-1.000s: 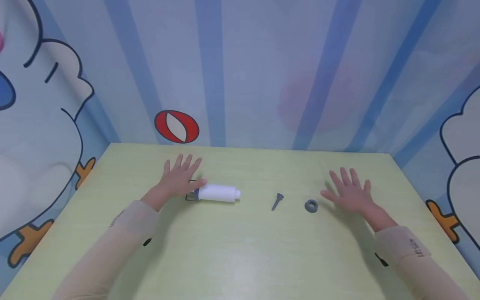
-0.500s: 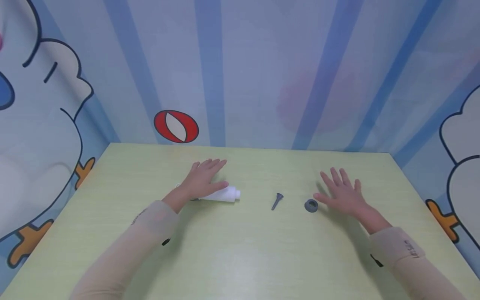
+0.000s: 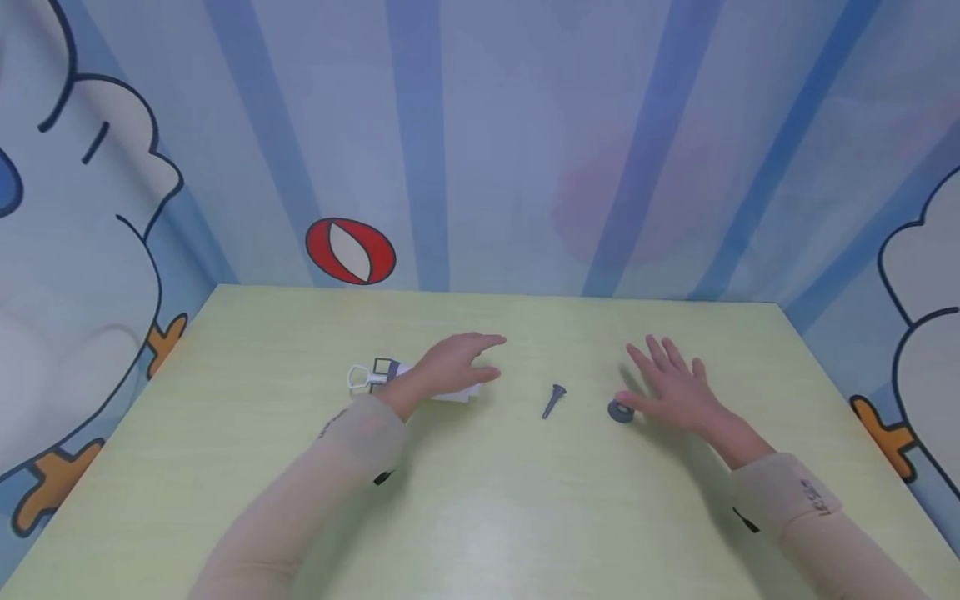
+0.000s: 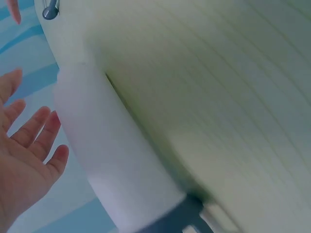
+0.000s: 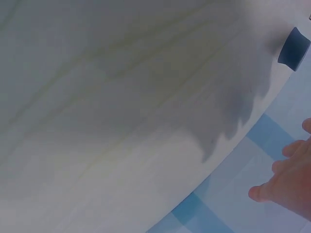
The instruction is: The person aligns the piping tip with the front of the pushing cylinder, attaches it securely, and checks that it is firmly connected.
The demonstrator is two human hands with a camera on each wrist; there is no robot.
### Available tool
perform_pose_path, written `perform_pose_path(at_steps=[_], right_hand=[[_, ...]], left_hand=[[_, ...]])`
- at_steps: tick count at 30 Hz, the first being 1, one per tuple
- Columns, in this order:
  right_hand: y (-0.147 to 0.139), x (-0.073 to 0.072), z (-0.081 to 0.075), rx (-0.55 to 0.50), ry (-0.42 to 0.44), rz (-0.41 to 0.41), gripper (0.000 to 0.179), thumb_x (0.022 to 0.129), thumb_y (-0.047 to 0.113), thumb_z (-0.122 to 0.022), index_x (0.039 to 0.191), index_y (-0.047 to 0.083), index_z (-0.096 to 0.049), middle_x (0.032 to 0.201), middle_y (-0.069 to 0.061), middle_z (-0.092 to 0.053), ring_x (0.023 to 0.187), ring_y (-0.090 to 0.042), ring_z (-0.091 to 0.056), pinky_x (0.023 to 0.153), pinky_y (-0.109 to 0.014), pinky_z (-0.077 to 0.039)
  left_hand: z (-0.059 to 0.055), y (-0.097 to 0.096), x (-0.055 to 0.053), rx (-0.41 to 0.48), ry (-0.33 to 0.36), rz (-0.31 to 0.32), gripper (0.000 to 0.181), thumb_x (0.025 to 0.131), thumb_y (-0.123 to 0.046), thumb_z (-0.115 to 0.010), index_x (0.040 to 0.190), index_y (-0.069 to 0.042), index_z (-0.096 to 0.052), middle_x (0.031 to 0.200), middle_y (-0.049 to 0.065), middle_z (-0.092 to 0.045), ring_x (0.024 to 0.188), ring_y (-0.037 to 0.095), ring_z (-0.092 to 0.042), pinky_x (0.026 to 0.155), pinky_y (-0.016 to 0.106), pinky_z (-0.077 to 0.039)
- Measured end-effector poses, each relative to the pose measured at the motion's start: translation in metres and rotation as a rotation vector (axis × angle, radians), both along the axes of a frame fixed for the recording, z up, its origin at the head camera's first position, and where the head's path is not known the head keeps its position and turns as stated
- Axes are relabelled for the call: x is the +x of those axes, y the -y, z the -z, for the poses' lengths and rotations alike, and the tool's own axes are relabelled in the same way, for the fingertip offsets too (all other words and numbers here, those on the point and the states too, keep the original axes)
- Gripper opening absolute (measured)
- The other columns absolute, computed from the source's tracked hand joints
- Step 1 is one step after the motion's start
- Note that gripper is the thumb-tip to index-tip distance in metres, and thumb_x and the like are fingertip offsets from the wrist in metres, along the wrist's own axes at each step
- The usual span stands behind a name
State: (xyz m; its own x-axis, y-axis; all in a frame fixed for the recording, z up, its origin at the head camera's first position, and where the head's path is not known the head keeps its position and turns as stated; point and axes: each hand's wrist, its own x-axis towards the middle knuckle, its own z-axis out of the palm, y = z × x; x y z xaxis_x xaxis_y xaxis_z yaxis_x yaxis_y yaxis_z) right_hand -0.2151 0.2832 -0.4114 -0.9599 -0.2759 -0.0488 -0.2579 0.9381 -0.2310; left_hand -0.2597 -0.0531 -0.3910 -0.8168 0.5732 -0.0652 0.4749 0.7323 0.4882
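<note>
My left hand (image 3: 450,365) hovers over a white syringe-like tube (image 4: 112,150) lying on the table, its fingers and thumb spread apart and holding nothing. In the head view the hand covers most of the barrel. A grey collar (image 3: 393,372) with side loops and a white ring handle (image 3: 358,378) stick out to the left. Over the table at the right is my right hand (image 3: 675,398), fingers spread. Its thumb overlaps a small grey ring-shaped cap (image 3: 620,414) in the head view; the right wrist view shows the cap (image 5: 294,49) apart from the fingers.
Between the hands lies a slim grey nozzle-like piece (image 3: 553,402) with a flared end. The pale yellow table (image 3: 525,517) ends at a blue striped backdrop (image 3: 510,150), with cartoon-printed panels at both sides.
My left hand has moved right along the tube, uncovering the collar and ring handle. My right hand has shifted slightly left, over the cap. The objects lie where they were.
</note>
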Motion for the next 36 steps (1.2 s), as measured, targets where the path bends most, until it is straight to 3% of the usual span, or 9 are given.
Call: perform_pose_path(at_steps=[4,16,27,36], right_hand=[[0.001,0.000,0.001,-0.008,0.001,-0.011,0.082,0.081,0.059,-0.047,0.141,0.011,-0.018,0.146,-0.022,-0.006,0.133,-0.042,-0.003,0.094,-0.069,-0.004],[0.003,0.001,0.002,-0.048,-0.017,-0.054,0.082,0.079,0.055,-0.052,0.140,0.009,-0.022,0.145,-0.023,-0.011,0.131,-0.043,-0.011,0.093,-0.067,-0.012],[0.005,0.003,0.005,-0.092,-0.023,-0.094,0.080,0.080,0.050,-0.056,0.138,0.005,-0.026,0.142,-0.026,-0.019,0.127,-0.044,-0.022,0.096,-0.060,-0.024],[0.007,0.007,0.003,-0.076,0.022,-0.069,0.081,0.077,0.051,-0.058,0.138,0.006,-0.028,0.138,-0.027,-0.027,0.122,-0.046,-0.030,0.092,-0.059,-0.029]], left_hand=[[0.002,-0.013,-0.002,0.020,0.033,0.038,0.050,0.087,-0.029,-0.055,0.132,-0.016,-0.041,0.134,0.003,-0.044,0.115,0.022,-0.049,0.096,0.036,-0.038],[0.008,-0.039,-0.005,0.006,0.080,0.102,0.046,0.087,-0.026,-0.054,0.131,-0.015,-0.043,0.125,0.006,-0.052,0.108,0.021,-0.053,0.090,0.034,-0.041],[0.016,-0.060,-0.001,-0.010,0.086,0.097,0.043,0.087,-0.024,-0.054,0.129,-0.016,-0.046,0.122,0.005,-0.055,0.104,0.018,-0.056,0.089,0.031,-0.042],[0.017,-0.073,0.000,0.012,0.077,0.108,0.039,0.088,-0.021,-0.053,0.126,-0.014,-0.049,0.120,0.006,-0.057,0.105,0.018,-0.056,0.090,0.030,-0.042]])
